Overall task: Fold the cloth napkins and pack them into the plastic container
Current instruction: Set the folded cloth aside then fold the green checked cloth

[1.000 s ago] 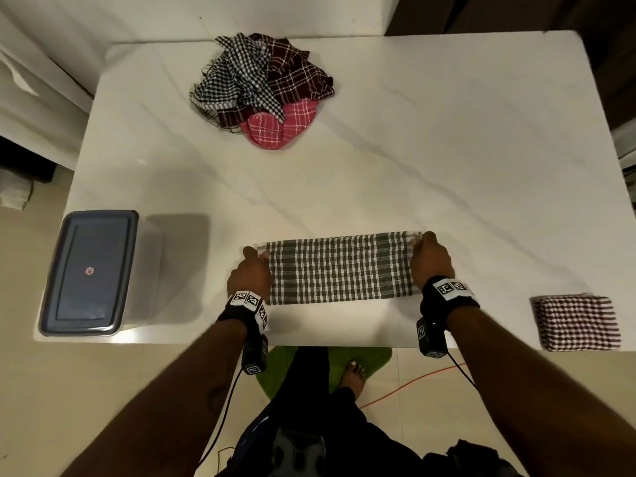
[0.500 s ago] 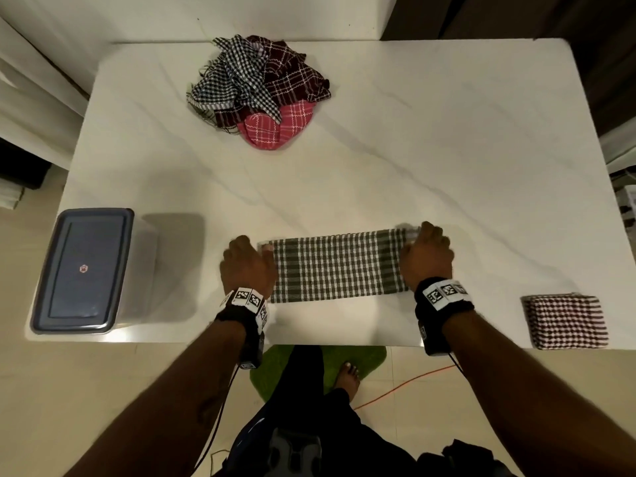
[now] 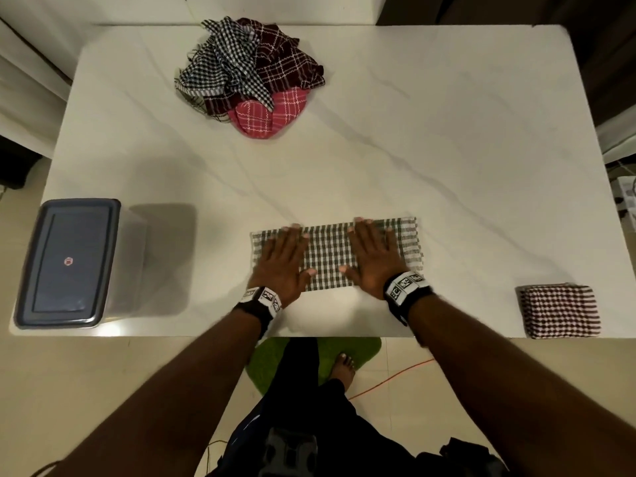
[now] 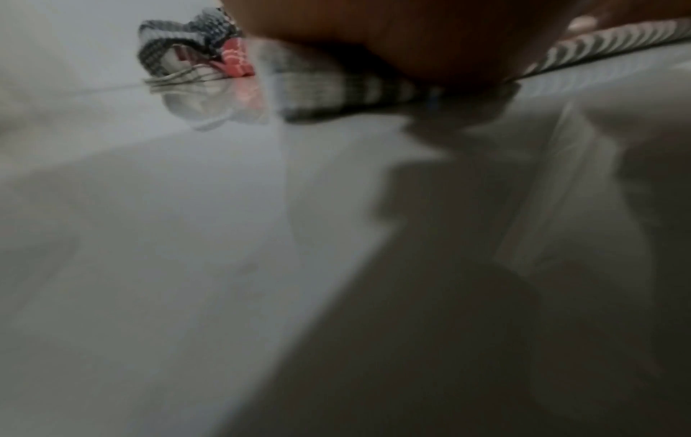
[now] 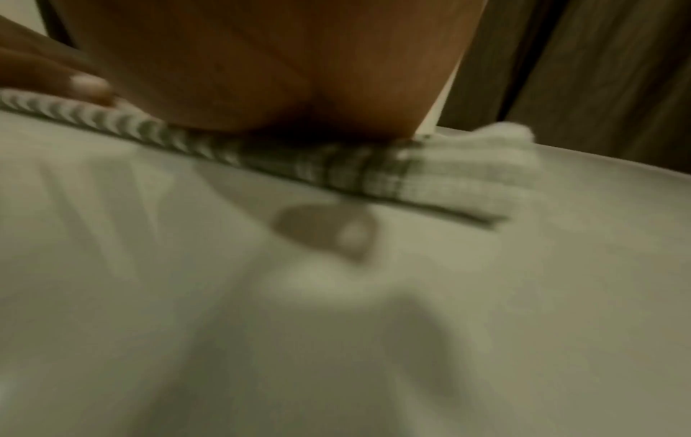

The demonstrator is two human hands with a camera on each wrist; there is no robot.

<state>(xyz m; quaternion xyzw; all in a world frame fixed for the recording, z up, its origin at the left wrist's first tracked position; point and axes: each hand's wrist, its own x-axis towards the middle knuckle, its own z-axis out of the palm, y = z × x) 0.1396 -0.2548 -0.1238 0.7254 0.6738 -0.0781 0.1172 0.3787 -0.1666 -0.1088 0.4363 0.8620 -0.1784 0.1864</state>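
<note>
Head view steeply down over table (image 3: 413,132); wrist views low, close, sharing napkin (image 3: 330,259).

My left hand (image 3: 280,261) and right hand (image 3: 373,258) hide green napkin (image 3: 328,258) middle; wrist views blurred; container (image 3: 69,263) contents hidden under lid.

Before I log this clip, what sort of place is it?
Probably a room in a home: a white marble-look table against a pale wall, a green shaggy floor mat on beige tiles, and a heap of checked cloth napkins awaiting folding.
</note>
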